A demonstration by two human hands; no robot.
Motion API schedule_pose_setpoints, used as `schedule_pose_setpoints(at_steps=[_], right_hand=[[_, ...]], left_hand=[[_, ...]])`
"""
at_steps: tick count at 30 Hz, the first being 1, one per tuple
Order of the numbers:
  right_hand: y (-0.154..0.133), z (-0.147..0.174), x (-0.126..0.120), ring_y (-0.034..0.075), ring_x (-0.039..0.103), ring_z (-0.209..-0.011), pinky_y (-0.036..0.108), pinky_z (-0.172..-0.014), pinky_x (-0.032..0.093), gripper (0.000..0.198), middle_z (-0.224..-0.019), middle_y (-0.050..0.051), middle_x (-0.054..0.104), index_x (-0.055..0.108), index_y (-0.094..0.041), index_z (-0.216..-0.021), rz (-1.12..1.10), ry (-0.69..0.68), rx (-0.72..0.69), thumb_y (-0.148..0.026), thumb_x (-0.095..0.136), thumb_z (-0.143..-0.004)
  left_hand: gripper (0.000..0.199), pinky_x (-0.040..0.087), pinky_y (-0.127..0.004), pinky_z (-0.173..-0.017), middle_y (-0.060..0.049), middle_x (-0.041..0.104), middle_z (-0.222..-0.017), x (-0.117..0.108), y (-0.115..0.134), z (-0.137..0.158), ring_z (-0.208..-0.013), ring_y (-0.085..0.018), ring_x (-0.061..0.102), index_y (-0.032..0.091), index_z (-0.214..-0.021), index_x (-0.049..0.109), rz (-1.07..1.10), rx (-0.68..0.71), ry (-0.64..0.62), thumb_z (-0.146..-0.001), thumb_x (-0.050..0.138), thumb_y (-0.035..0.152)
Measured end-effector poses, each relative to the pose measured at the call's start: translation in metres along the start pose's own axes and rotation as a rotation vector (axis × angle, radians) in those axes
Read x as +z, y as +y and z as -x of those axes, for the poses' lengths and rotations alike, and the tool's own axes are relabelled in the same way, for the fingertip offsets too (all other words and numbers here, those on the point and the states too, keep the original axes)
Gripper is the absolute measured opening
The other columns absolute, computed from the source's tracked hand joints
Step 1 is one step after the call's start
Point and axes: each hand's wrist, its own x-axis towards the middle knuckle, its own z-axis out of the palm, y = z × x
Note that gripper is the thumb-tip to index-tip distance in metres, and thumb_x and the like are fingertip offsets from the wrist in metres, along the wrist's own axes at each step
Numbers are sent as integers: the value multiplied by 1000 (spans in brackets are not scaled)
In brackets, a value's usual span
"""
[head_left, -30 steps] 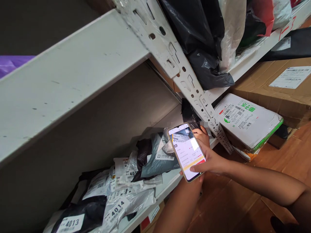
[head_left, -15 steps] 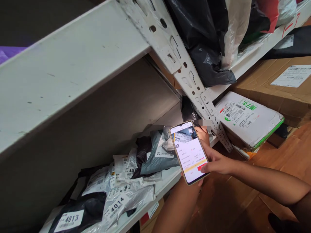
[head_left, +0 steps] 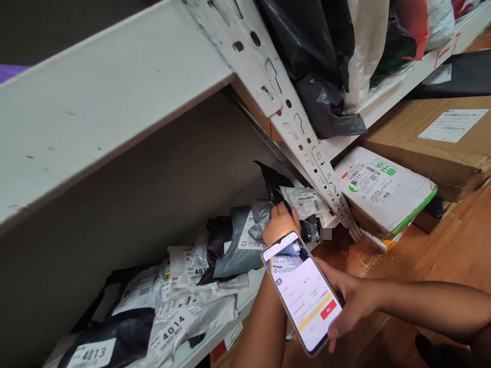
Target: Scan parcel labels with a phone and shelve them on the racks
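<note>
My right hand [head_left: 355, 301] is closed round a smartphone [head_left: 301, 294] along its lower right edge. The lit screen has a camera picture at the top and a red button low down. Beyond the phone, my left hand [head_left: 281, 224] reaches onto the shelf, its fingers bent against a black plastic parcel [head_left: 274, 181]. The phone covers part of the left wrist. A white parcel with a printed label [head_left: 305, 201] lies just right of that hand. To its left are a small grey parcel [head_left: 261, 217] and a larger grey-blue mailer [head_left: 230, 250].
Labelled parcels [head_left: 172, 327] line the lower shelf. A white perforated upright [head_left: 286, 110] and the upper shelf edge [head_left: 115, 102] frame the opening. A white carton with green print [head_left: 387, 191] and a brown cardboard box [head_left: 433, 143] stand right, by the wooden floor [head_left: 452, 245].
My left hand has left the phone and moved up onto the parcels by the upright. The phone, still in my right hand, has shifted down. More of the black and white parcels shows.
</note>
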Motion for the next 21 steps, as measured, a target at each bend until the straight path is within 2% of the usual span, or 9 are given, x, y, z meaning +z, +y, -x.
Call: schedule_pose_setpoints(at_steps=[2,4,7,9,11,14,16,18,21], right_hand=[[-2,1,3,19,67,-84,24,-60,56,121,-110,7,63,15,-27,-149,-17,11,1,-21,93,-57],[-6,2,6,19,67,-88,25,-63,56,118,-111,7,63,18,-27,-147,-28,12,5,-19,93,-57],[-12,3,9,19,67,-90,25,-64,57,107,-108,6,64,21,-26,-143,-36,-5,-9,-22,91,-62],[-14,4,9,18,68,-87,23,-62,56,103,-105,5,64,23,-25,-141,-23,-10,-30,-25,90,-63],[-14,4,10,18,68,-86,22,-60,55,99,-105,5,64,25,-25,-139,-5,-5,-47,-25,90,-63],[-13,4,10,19,69,-90,22,-61,55,99,-107,6,64,25,-25,-138,-10,-7,-36,-25,89,-64],[-13,5,10,21,69,-93,23,-61,55,99,-110,8,64,23,-25,-139,-10,-6,-17,-28,89,-65],[-14,5,11,22,68,-94,23,-61,54,101,-111,9,65,22,-24,-141,11,2,-4,-31,88,-66],[-16,6,10,22,68,-92,23,-61,54,105,-108,9,66,21,-23,-142,38,7,-3,-31,90,-63]], left_hand=[[38,47,-40,-76,-18,58,-121,-1,-4,-2,-104,-30,58,13,-121,63,-45,0,32,-96,36,24],[41,42,-43,-84,-20,56,-125,0,-7,-5,-112,-33,51,12,-110,69,-117,58,63,-95,31,18],[41,37,-46,-89,-21,63,-111,3,-3,-11,-107,-32,51,8,-100,73,-199,163,56,-92,34,15],[43,36,-48,-89,-23,65,-104,4,4,-16,-104,-34,53,4,-100,73,-204,133,36,-93,35,24],[56,36,-49,-90,-26,63,-111,3,12,-21,-107,-37,52,-1,-107,71,-223,57,0,-94,37,42],[76,35,-47,-95,-28,56,-125,2,20,-28,-115,-39,48,-4,-120,62,-263,-27,-51,-84,51,61],[71,35,-47,-97,-26,56,-126,2,22,-29,-117,-39,47,1,-117,66,-247,-33,-53,-77,62,60],[55,35,-48,-99,-24,57,-124,5,23,-27,-118,-39,48,5,-107,70,-209,18,0,-77,64,51],[33,29,-47,-107,-23,63,-112,11,29,-17,-113,-34,54,5,-107,67,-161,148,57,-88,47,24]])
